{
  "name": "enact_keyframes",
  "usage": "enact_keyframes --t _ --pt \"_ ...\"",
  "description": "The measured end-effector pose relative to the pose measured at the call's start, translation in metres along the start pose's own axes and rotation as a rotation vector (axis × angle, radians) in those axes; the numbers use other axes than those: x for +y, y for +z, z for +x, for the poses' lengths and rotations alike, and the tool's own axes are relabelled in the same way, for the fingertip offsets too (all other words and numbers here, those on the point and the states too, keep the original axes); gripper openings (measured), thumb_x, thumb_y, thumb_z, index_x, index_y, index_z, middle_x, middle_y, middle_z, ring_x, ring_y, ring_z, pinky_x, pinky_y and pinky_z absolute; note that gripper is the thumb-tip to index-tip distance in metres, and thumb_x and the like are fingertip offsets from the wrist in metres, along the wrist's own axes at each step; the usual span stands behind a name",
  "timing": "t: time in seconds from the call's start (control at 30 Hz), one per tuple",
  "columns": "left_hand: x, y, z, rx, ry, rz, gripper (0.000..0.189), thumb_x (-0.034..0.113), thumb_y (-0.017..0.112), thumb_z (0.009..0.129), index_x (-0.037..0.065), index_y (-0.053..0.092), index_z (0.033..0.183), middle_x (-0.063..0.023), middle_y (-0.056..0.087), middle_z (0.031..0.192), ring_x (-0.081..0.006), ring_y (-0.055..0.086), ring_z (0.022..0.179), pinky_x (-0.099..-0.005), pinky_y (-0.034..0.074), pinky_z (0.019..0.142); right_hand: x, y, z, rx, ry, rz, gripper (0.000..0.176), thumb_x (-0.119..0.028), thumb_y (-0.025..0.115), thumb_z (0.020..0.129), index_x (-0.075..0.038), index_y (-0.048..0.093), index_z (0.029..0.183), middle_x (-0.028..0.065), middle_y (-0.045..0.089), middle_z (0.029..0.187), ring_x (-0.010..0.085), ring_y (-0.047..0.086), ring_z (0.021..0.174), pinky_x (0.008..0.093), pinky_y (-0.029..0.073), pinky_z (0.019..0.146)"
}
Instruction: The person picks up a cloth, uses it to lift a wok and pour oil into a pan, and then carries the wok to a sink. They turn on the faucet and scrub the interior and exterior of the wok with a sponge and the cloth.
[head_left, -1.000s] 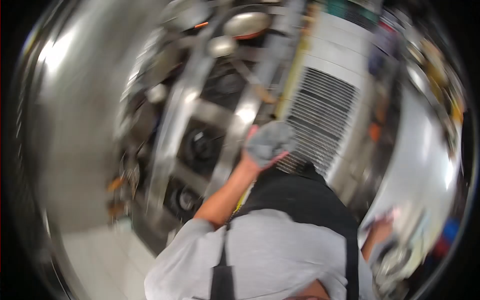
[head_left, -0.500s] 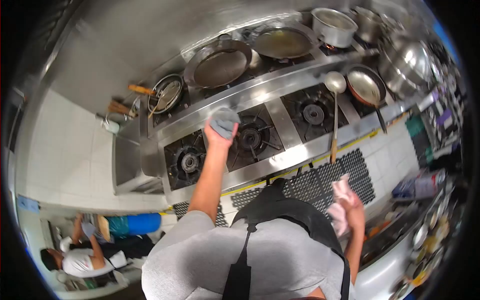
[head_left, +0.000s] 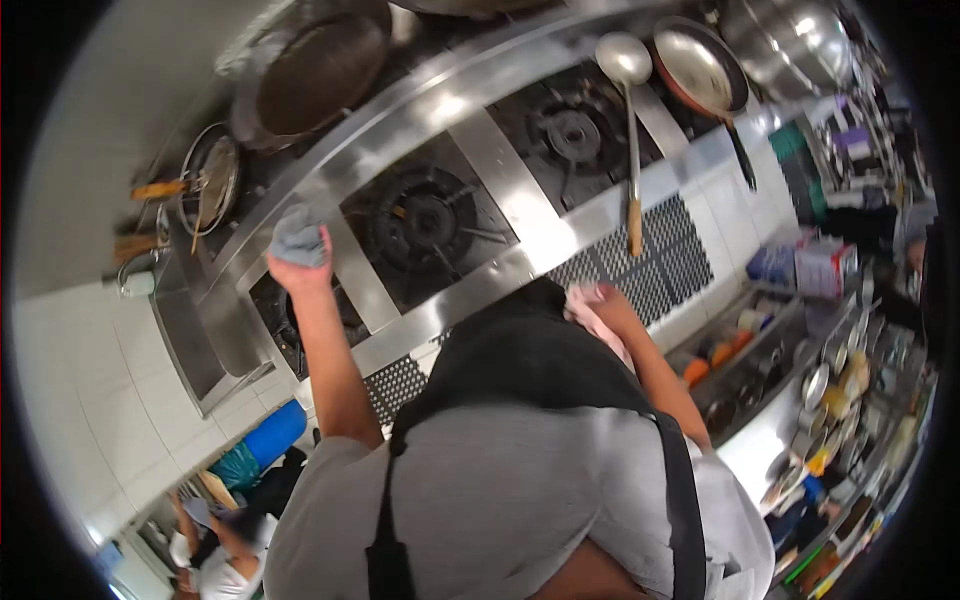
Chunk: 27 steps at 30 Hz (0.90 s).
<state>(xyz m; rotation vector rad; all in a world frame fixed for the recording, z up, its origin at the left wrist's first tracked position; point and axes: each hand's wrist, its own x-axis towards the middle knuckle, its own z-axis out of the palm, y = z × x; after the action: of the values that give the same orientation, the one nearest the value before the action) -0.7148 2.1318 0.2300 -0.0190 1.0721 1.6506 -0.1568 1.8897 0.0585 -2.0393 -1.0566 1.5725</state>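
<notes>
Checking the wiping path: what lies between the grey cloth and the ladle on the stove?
Head view: between the grey cloth in the left hand and the ladle lie a black burner, a steel divider strip, then a second burner.

Commercial restaurant kitchen. Long stainless gas range (head_left: 500, 180) with several heavy cast burners (head_left: 430, 215). On it sit a big wok (head_left: 320, 70), a frying pan (head_left: 700, 70) and a long-handled ladle (head_left: 628, 100). Perforated rubber mat (head_left: 650, 265) on white tiled floor (head_left: 70, 400). Prep counter (head_left: 770, 440) at right, crowded with bowls. Another worker (head_left: 215, 550) in the background.
</notes>
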Motion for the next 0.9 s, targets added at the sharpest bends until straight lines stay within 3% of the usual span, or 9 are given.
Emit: enact_keyframes --t 0.07,0.13,0.2,0.33,0.4,0.5,0.7,0.83,0.9 --pt "0.002 -0.022 -0.002 0.062 -0.034 0.041 0.047 0.042 0.042 0.095 0.015 0.066 0.125 -0.0063 0.065 0.133 -0.0329 0.06 0.12 -0.0545 0.049 0.1 0.007 0.033 0.033 0.153 -0.045 -0.237 0.044 -0.035 0.074 0.085 -0.001 0.069 0.114 0.022 0.074 0.095 0.037 0.073 0.089 0.0444 0.056 0.081" --pt "0.009 -0.039 -0.009 0.088 -0.072 0.038 0.049 0.044 0.041 0.097 0.013 0.066 0.126 -0.0071 0.065 0.134 -0.0335 0.059 0.122 -0.0548 0.049 0.101 -0.026 0.047 0.036 0.1 -0.099 -0.402 0.045 -0.039 0.071 0.086 -0.004 0.07 0.114 0.0253 0.072 0.097 0.0421 0.072 0.093 0.0475 0.056 0.082" --pt "0.021 -0.044 -0.021 0.088 -0.092 0.058 0.05 0.045 0.041 0.098 0.012 0.065 0.126 -0.0081 0.065 0.134 -0.0339 0.059 0.124 -0.0553 0.049 0.102 -0.028 0.073 0.057 0.068 -0.011 -0.369 0.051 -0.044 0.07 0.086 -0.006 0.068 0.12 0.0256 0.072 0.103 0.0447 0.069 0.099 0.05 0.055 0.085" --pt "0.043 -0.015 -0.05 0.118 -0.05 0.14 0.052 0.047 0.038 0.1 0.01 0.067 0.124 -0.0104 0.065 0.132 -0.0345 0.058 0.124 -0.0557 0.049 0.101 -0.032 0.105 0.071 0.028 -0.161 -0.24 0.066 -0.048 0.067 0.088 -0.004 0.056 0.136 0.0271 0.07 0.11 0.0448 0.067 0.104 0.0524 0.054 0.09" --pt "0.049 0.007 -0.078 0.215 0.033 0.157 0.053 0.047 0.038 0.1 0.011 0.067 0.123 -0.0101 0.066 0.131 -0.0347 0.059 0.123 -0.0562 0.05 0.1 -0.036 0.109 0.069 0.094 -0.137 -0.174 0.059 -0.046 0.066 0.089 -0.004 0.061 0.131 0.0268 0.07 0.112 0.0449 0.066 0.106 0.0528 0.053 0.09" --pt "0.066 0.005 -0.084 0.121 0.072 0.12 0.051 0.048 0.036 0.1 0.013 0.067 0.121 -0.0094 0.067 0.128 -0.0354 0.059 0.121 -0.0575 0.05 0.098 -0.04 0.108 0.067 0.136 -0.271 -0.15 0.049 -0.041 0.065 0.09 -0.002 0.068 0.119 0.0268 0.07 0.11 0.0439 0.067 0.104 0.0515 0.053 0.09" --pt "0.056 0.032 -0.108 0.067 0.05 0.129 0.049 0.047 0.037 0.1 0.013 0.066 0.121 -0.0085 0.067 0.129 -0.035 0.059 0.122 -0.0558 0.05 0.099 -0.03 0.123 0.076 0.219 -0.411 -0.414 0.032 -0.027 0.057 0.095 0.003 0.067 0.101 0.0244 0.067 0.1 0.0436 0.067 0.092 0.0498 0.055 0.084" --pt "0.049 0.045 -0.101 0.038 0.043 0.174 0.047 0.043 0.037 0.1 0.014 0.066 0.121 -0.0077 0.066 0.129 -0.0331 0.059 0.122 -0.0544 0.049 0.1 -0.03 0.122 0.075 0.217 -0.456 -0.339 0.039 -0.032 0.056 0.098 0.005 0.066 0.102 0.0294 0.069 0.101 0.0441 0.069 0.093 0.0514 0.055 0.084" --pt "0.041 0.06 -0.098 0.023 0.035 0.206 0.046 0.042 0.037 0.1 0.014 0.066 0.121 -0.0076 0.067 0.128 -0.032 0.06 0.121 -0.0534 0.049 0.1 -0.036 0.106 0.077 0.078 -0.35 -0.326 0.042 -0.036 0.057 0.098 0.004 0.067 0.107 0.0295 0.069 0.106 0.0441 0.068 0.099 0.0507 0.054 0.087"
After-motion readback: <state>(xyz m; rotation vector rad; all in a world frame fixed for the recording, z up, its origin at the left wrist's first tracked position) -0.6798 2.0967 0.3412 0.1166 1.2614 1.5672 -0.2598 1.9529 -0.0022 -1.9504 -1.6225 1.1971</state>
